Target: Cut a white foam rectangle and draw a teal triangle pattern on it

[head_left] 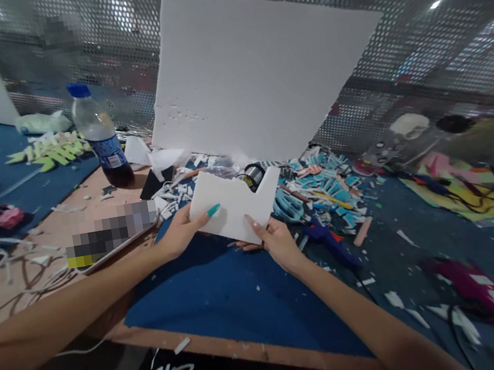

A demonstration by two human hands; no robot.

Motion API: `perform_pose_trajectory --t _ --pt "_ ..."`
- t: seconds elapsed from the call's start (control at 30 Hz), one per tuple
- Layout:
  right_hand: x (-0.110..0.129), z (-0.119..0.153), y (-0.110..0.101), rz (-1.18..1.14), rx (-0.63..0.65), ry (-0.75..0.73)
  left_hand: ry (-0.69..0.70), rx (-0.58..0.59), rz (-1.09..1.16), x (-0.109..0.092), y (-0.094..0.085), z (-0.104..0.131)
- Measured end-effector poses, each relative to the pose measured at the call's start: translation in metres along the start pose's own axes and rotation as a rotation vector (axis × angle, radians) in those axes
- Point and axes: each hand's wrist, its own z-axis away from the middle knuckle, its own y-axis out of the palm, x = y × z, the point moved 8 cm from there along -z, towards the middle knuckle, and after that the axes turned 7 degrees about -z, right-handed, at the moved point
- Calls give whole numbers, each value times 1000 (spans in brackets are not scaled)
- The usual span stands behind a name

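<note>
Take the white piece (218, 199) as the clock's centre, twelve pointing away from the wearer: it is held up in front of the body, seemingly clear of the blue surface (228, 300), its notched edge turned towards one o'clock. The left hand (183, 227) pinches it at eight o'clock, thumb flat on the near face and the other fingers mostly hidden behind; the right hand (280, 243) grips at five, its thumb likewise on the near face, fingers closed around the lower edge. Holding opposite ends probably keeps the light, thin slab steady and leaves the notch uncovered. A large white sheet (266, 69) stands at twelve to one, tilted back, apparently propped on the perforated metal panel (399, 54) so it takes up little room. Offcuts (334, 177) heap at three, perhaps pushed aside to free the patch at six. A blue glue gun (328, 241) lies at four, close to the right hand, and a capped bottle (104, 142) stands upright at ten, well apart from both hands.
</note>
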Motion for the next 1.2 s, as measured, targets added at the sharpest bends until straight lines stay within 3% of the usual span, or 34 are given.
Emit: perform_pose_trajectory --t 0.13,0.27,0.33,0.5,0.6,0.8,0.93,1.2 --pt "0 7 9 97 99 36 -44 1 -40 -9 -12 2" --pt "1 16 16 298 164 34 -15 -115 -16 -19 -41 0" --pt "8 18 11 432 105 -29 3 -175 -1 -21 -53 0" --pt "45 17 -19 846 -250 -290 30 -249 20 -17 -61 7" --pt "56 15 -22 1061 -317 -348 64 -296 40 -17 -62 12" --pt "66 23 -12 1334 -122 -313 143 -402 67 -21 -75 8" --pt "90 33 -30 1386 83 -243 138 -379 37 -17 -73 6" --pt "138 31 -76 1415 -34 -243 108 -353 2 -12 -71 5"
